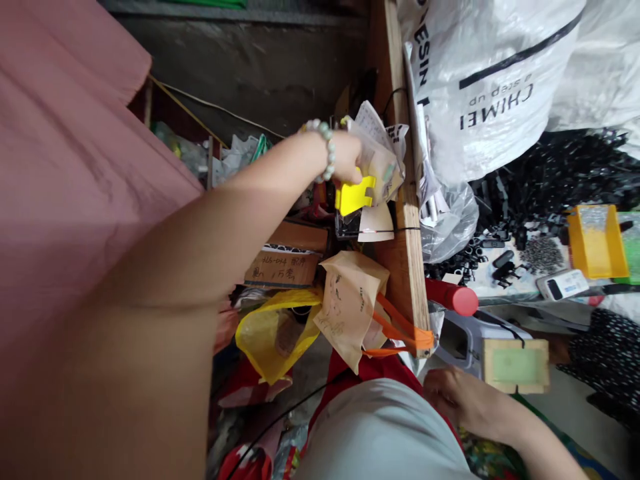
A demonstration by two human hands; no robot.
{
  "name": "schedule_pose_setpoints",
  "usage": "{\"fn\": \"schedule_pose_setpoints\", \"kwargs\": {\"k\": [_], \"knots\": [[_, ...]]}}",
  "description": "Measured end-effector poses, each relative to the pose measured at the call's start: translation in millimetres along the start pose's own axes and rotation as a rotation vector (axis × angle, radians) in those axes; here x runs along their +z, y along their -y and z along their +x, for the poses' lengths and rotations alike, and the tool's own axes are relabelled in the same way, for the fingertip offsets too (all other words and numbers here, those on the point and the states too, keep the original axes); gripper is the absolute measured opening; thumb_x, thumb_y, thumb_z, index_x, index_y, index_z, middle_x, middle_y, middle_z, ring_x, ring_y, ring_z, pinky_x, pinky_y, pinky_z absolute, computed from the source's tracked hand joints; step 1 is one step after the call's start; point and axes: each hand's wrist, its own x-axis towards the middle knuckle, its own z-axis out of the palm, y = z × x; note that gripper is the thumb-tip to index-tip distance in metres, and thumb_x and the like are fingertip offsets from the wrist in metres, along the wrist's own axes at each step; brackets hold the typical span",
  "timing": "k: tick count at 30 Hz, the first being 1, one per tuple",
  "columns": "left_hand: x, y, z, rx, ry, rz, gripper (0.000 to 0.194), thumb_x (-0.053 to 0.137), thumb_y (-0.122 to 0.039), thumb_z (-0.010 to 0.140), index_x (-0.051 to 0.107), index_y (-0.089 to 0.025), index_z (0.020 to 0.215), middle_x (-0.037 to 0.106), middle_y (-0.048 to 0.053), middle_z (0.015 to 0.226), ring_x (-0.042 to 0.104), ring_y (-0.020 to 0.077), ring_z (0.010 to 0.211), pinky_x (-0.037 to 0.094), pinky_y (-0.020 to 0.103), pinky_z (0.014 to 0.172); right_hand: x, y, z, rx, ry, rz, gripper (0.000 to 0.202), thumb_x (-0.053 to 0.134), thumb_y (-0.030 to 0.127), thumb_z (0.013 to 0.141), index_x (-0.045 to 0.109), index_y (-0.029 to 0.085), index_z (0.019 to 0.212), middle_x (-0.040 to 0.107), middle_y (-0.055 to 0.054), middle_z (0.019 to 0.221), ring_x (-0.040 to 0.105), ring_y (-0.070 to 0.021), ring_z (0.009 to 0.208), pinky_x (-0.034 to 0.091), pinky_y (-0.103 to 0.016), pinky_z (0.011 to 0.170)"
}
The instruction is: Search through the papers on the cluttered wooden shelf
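Yellow plastic piece: a bright yellow plastic part, flat with a notch, sits just under the left hand beside a wooden plank edge.
Left hand: reaching out, bead bracelet at the wrist, fingers closed around crumpled paper packets; the yellow part touches it.
Right hand: low near the lap, fingers curled; cannot tell whether it grips anything.
Containers: a yellow bag hangs open, contents unclear; a yellow tray stands farther right.
Surface and room: black small parts heaped below white printed sacks.
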Motion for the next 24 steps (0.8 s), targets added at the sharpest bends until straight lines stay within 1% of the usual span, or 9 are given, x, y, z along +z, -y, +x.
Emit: {"fn": "schedule_pose_setpoints", "kwargs": {"k": [2, 5, 8, 10, 13, 15, 17, 20, 24], "knots": [[11.4, -4.4, -20.9, 0.010, -0.033, -0.013, 0.037, 0.061, -0.030, 0.077, 0.066, -0.009, 0.106, 0.068, 0.008, 0.093, 0.062, 0.0190, 0.085, 0.045, 0.027, 0.075, -24.8, 19.5, -10.5, -0.094, -0.067, 0.040, 0.023, 0.040, 0.020, 0.090, 0.062, 0.017, 0.081, 0.064, -0.003, 0.076, 0.056, -0.0117, 0.068, 0.038, -0.022, 0.060], [25.4, -8.0, -41.9, -0.033, -0.111, -0.138, 0.030, 0.057, -0.035, 0.082, 0.066, -0.015, 0.103, 0.068, 0.005, 0.090, 0.062, 0.0181, 0.084, 0.047, 0.026, 0.073, -45.7, 31.1, -11.7, -0.159, -0.182, 0.066, 0.025, 0.037, 0.025, 0.093, 0.062, 0.019, 0.095, 0.065, -0.005, 0.092, 0.059, -0.0131, 0.081, 0.043, -0.024, 0.070], [21.2, -7.7, -39.1, -0.061, -0.369, -0.102, 0.031, 0.049, -0.027, 0.086, 0.061, -0.015, 0.112, 0.063, 0.009, 0.110, 0.060, 0.0216, 0.098, 0.047, 0.030, 0.082, -50.5, 33.4, -4.1, -0.149, -0.223, 0.046, 0.026, 0.035, 0.024, 0.094, 0.061, 0.020, 0.096, 0.064, -0.003, 0.093, 0.059, -0.0136, 0.083, 0.044, -0.026, 0.074], [9.8, -8.0, -24.7, 0.027, -0.443, 0.010, 0.051, 0.052, -0.022, 0.083, 0.044, -0.015, 0.133, 0.044, 0.013, 0.138, 0.053, 0.0243, 0.113, 0.045, 0.033, 0.091, -48.9, 35.1, -0.8, -0.133, -0.233, 0.035, 0.025, 0.035, 0.023, 0.094, 0.060, 0.020, 0.094, 0.064, -0.002, 0.091, 0.059, -0.0139, 0.082, 0.043, -0.027, 0.073], [-7.3, -11.0, 5.0, 0.218, -0.266, 0.150, 0.088, 0.064, -0.022, 0.074, 0.015, -0.020, 0.148, 0.017, 0.013, 0.153, 0.046, 0.0278, 0.123, 0.042, 0.034, 0.097, -45.7, 38.3, -2.0, -0.130, -0.231, 0.046, 0.025, 0.035, 0.023, 0.094, 0.060, 0.021, 0.096, 0.064, -0.003, 0.094, 0.059, -0.0142, 0.084, 0.044, -0.027, 0.074], [-13.4, -13.1, 20.8, 0.259, -0.184, 0.183, 0.102, 0.070, -0.027, 0.070, 0.006, -0.020, 0.149, 0.018, 0.014, 0.152, 0.046, 0.0294, 0.123, 0.042, 0.034, 0.097, -44.5, 39.5, -4.9, -0.129, -0.227, 0.059, 0.026, 0.034, 0.024, 0.094, 0.060, 0.021, 0.099, 0.064, -0.004, 0.098, 0.059, -0.0142, 0.086, 0.044, -0.026, 0.077], [-14.4, -13.1, 27.2, 0.251, -0.197, 0.176, 0.108, 0.073, -0.031, 0.068, 0.002, -0.019, 0.149, 0.025, 0.016, 0.149, 0.048, 0.0296, 0.120, 0.043, 0.033, 0.094, -43.7, 39.2, -7.1, -0.117, -0.240, 0.058, 0.028, 0.034, 0.027, 0.095, 0.060, 0.021, 0.101, 0.064, -0.005, 0.103, 0.059, -0.0146, 0.089, 0.045, -0.026, 0.078], [-7.0, -6.7, 18.8, 0.261, -0.246, 0.184, 0.093, 0.070, -0.035, 0.072, 0.017, -0.018, 0.147, 0.037, 0.015, 0.141, 0.054, 0.0270, 0.111, 0.045, 0.031, 0.087, -42.3, 36.7, -6.2, -0.119, -0.271, 0.046, 0.030, 0.033, 0.028, 0.095, 0.061, 0.019, 0.099, 0.064, -0.007, 0.105, 0.060, -0.0152, 0.089, 0.045, -0.025, 0.076], [12.3, 8.4, -8.0, 0.262, -0.280, 0.234, 0.031, 0.055, -0.030, 0.084, 0.060, -0.021, 0.113, 0.054, 0.006, 0.117, 0.061, 0.0201, 0.091, 0.047, 0.030, 0.075, -37.2, 33.1, 3.1, -0.129, -0.306, 0.036, 0.030, 0.031, 0.024, 0.094, 0.061, 0.019, 0.091, 0.066, -0.006, 0.091, 0.061, -0.0156, 0.082, 0.044, -0.026, 0.071]]}}
